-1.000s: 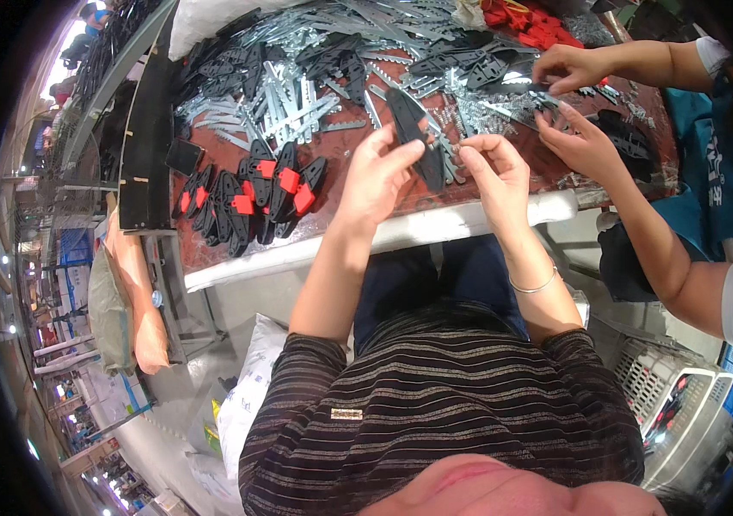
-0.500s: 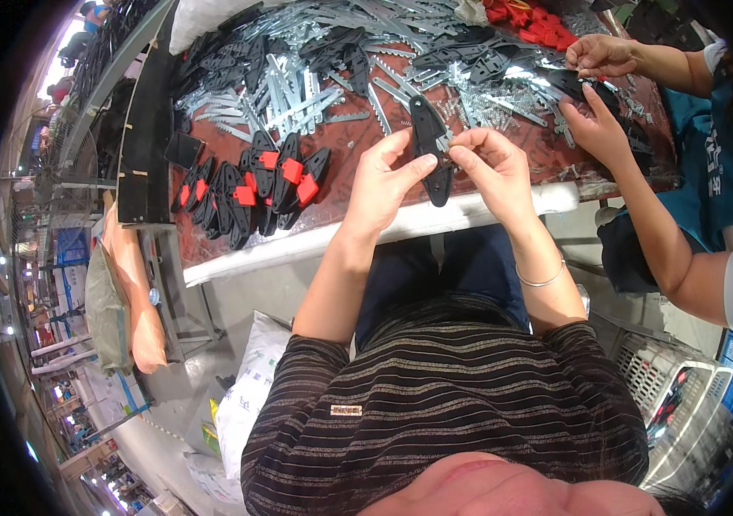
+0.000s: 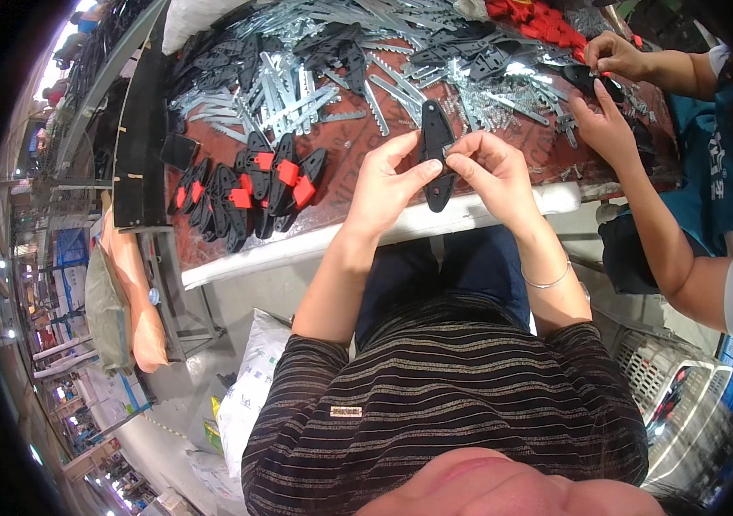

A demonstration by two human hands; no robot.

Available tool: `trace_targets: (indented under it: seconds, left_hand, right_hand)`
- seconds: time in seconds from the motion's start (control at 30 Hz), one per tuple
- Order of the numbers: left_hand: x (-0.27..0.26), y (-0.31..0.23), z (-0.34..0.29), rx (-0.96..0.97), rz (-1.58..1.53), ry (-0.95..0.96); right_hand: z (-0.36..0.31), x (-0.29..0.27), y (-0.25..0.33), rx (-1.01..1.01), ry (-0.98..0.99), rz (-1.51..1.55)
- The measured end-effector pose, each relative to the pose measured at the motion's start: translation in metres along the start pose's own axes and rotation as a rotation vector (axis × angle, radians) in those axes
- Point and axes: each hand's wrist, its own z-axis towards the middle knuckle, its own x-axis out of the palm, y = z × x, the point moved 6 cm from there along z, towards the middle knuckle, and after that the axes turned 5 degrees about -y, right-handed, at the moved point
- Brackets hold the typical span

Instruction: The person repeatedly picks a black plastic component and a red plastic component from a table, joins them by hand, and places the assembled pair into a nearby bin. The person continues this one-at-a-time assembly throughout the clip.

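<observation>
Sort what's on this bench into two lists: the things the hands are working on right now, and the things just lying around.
In hand:
- black plastic piece, held upright between left hand and right hand

Lying about:
- row of black and red pieces
- loose metal strips
- pile of red parts
- co-worker's hands, busy with another black piece

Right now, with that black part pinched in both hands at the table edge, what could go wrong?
1. The black part is held only by the fingers of the left hand and right hand, over the table edge; a slip may drop it to the floor.
2. A co-worker's hand works close by; elbows could bump.
</observation>
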Motion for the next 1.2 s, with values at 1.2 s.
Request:
trace_targets:
  seconds: [1.2]
  left_hand:
    - [-0.015, 0.017, 0.047, -0.114, -0.369, -0.034]
  right_hand:
    - [0.220, -0.132, 0.024, 0.037, -0.496, -1.574]
